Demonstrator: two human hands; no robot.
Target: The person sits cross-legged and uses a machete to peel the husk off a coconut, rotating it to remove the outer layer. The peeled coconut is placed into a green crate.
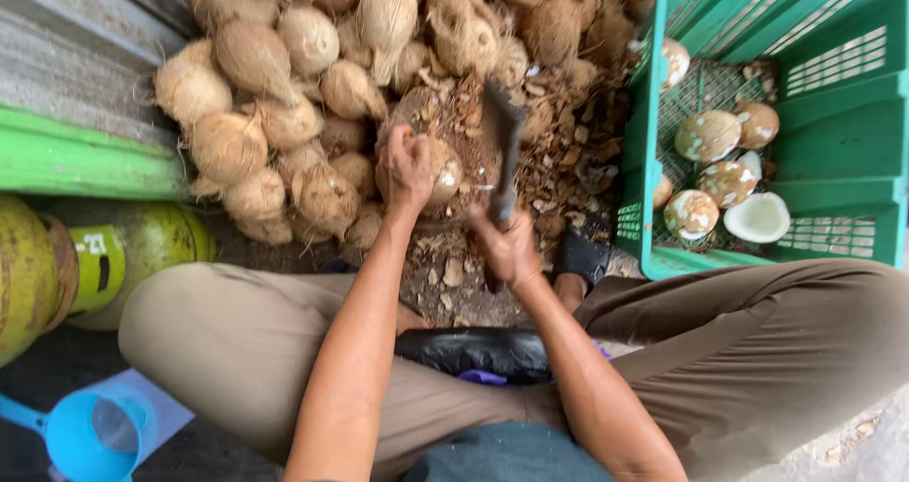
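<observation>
A heap of coconuts (312, 94) is lying ahead on the left. A crate (857, 122) is standing to the right, holding peeled coconuts (724, 174). Between them, one coconut (440, 171) is sitting on a stump (454, 132), a blade (504, 146) lying just right of it. A gas cylinder (57, 264) and a scoop (90, 435) are lying at the near left.

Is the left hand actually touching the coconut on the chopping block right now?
Touching. The head view shows the left hand laid over the coconut, fingers wrapped on its top and left side, no gap visible. The right hand grips the cleaver beside it.
</observation>
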